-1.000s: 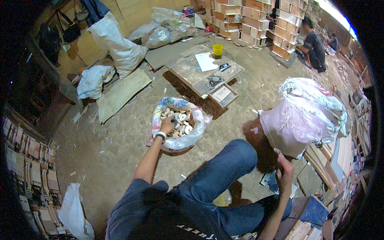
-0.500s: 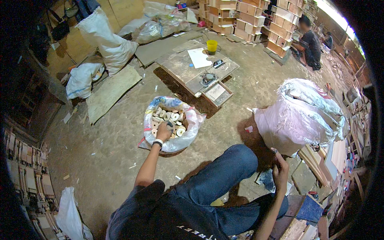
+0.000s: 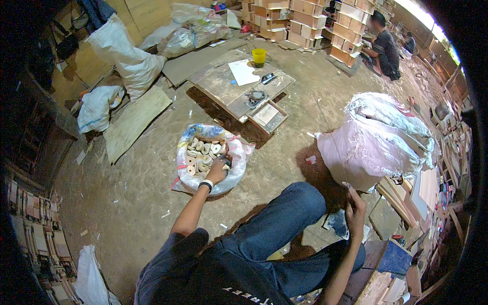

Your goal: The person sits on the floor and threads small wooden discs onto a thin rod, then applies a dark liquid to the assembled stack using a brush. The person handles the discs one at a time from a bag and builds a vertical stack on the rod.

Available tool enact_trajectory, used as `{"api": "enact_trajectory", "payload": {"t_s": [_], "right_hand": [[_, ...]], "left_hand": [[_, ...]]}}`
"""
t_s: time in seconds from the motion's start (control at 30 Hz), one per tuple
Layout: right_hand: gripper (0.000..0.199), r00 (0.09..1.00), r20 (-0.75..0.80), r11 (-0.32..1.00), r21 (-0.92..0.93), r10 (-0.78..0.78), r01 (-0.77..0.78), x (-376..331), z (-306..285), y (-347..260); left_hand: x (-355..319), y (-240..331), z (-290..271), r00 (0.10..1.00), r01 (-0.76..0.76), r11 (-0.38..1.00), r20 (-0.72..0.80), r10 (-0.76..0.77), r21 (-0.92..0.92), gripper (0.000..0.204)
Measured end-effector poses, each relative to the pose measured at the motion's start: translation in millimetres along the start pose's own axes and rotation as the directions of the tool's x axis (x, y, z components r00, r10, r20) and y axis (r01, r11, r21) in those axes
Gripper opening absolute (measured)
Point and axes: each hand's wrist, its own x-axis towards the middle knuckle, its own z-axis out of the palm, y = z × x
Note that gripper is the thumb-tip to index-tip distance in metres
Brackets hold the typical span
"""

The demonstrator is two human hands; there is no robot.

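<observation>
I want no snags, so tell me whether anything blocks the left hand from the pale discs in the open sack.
Nothing visible does: the left hand is inside the open mouth of the plastic sack, right at the pale holed discs. The sack's rim surrounds them without covering the discs in view.

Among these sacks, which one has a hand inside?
The open sack of pale discs; it alone has the left hand reaching inside.

Discs (image 3: 205, 149): pale, some with centre holes, jumbled loose inside bag (image 3: 235, 176). Bag: whitish plastic, coloured patches, mouth open, on floor (image 3: 137, 188). Wire (image 3: 333, 138): thin, long, slanting up from right hand (image 3: 354, 203).
</observation>
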Motion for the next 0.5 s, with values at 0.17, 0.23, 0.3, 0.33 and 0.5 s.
{"api": "enact_trajectory", "payload": {"t_s": [0.17, 0.23, 0.3, 0.33, 0.5], "right_hand": [[0.061, 0.999, 0.032, 0.997, -0.065, -0.035, 0.037, 4.1, 1.9, -0.9], [0.062, 0.999, 0.039, 0.999, -0.031, -0.036, 0.037, 4.6, 2.3, -1.7], [0.062, 0.999, 0.054, 1.0, -0.03, -0.005, 0.007, 4.0, 1.8, -2.5], [0.063, 0.998, 0.063, 0.999, -0.047, 0.016, -0.013, 3.4, 1.4, -2.7], [0.062, 0.997, 0.013, 0.996, -0.026, -0.08, 0.081, 1.5, 0.4, -0.7]], "left_hand": [[5.1, 16.5, -0.1, 0.999, 0.042, 0.998, -0.029, -0.041, 0.036, 0.047], [10.5, 17.4, -2.1, 0.993, 0.046, 0.993, -0.108, -0.057, -0.107, 0.042], [13.6, 12.5, -6.7, 0.994, 0.065, 0.989, -0.084, -0.077, -0.133, 0.038], [12.7, 8.7, -8.7, 0.994, 0.056, 0.989, -0.09, -0.068, -0.136, 0.032], [10.9, -8.5, -5.1, 0.998, -0.052, 0.998, 0.041, 0.05, 0.033, 0.044]]}}
